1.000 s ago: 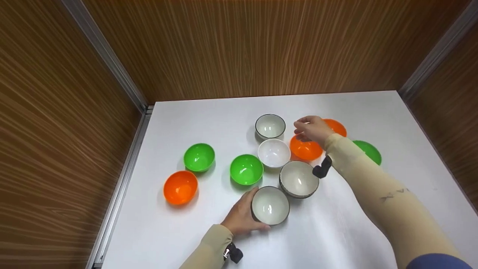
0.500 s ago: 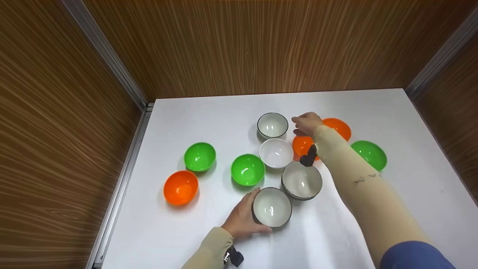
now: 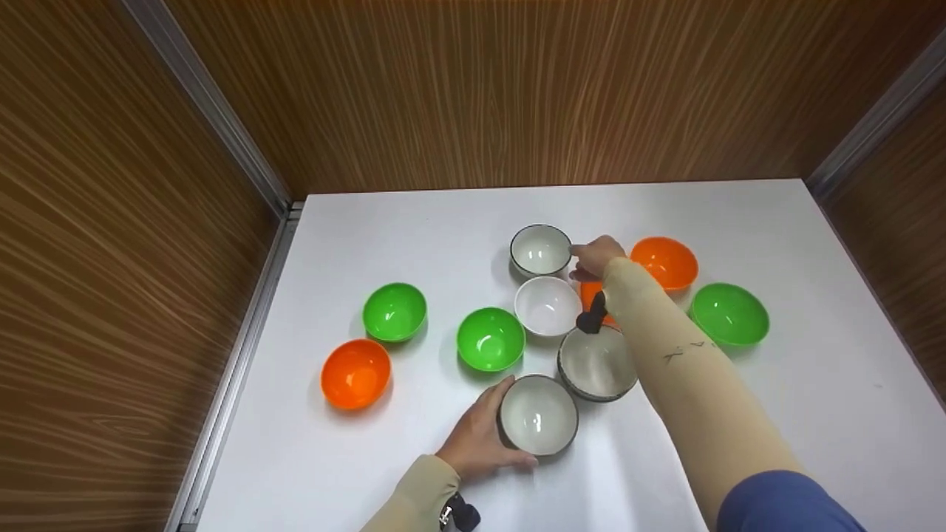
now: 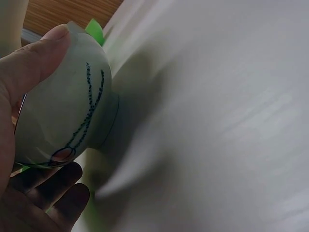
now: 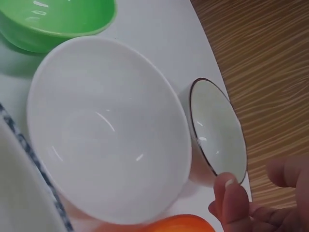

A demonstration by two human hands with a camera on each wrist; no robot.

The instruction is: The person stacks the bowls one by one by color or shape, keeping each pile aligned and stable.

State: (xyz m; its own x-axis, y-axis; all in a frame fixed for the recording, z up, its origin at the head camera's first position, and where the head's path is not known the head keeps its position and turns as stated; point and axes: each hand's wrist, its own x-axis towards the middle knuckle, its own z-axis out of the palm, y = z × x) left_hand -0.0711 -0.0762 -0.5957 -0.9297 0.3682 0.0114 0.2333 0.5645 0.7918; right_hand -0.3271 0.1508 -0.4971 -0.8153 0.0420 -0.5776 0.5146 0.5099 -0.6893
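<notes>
My left hand point(image 3: 484, 436) holds a whitish dark-rimmed bowl point(image 3: 539, 415) from its left side, near the front of the table. Thumb and fingers spread around its wall; the left wrist view shows a blue dotted line pattern on this bowl point(image 4: 91, 96). My right hand point(image 3: 597, 257) reaches across to the back, its fingertips right at the rim of another whitish dark-rimmed bowl point(image 3: 541, 250). Seen from the right wrist, the thumb stands apart from the fingers point(image 5: 234, 200), with nothing between them. The right arm partly hides an orange bowl point(image 3: 591, 292) below that hand.
A plain white bowl point(image 3: 548, 306), a larger whitish bowl point(image 3: 597, 362) and a green bowl point(image 3: 491, 339) cluster mid-table point(image 3: 414, 236). Leftward stand a green bowl point(image 3: 395, 312) and an orange bowl point(image 3: 356, 374); rightward, an orange bowl point(image 3: 664, 263) and a green bowl point(image 3: 729, 315). Wood-grain panels point(image 3: 473, 96) enclose the table.
My right hand has moved left, from over the orange bowls to the rim of the back whitish bowl. The left hand keeps its hold on the front bowl.
</notes>
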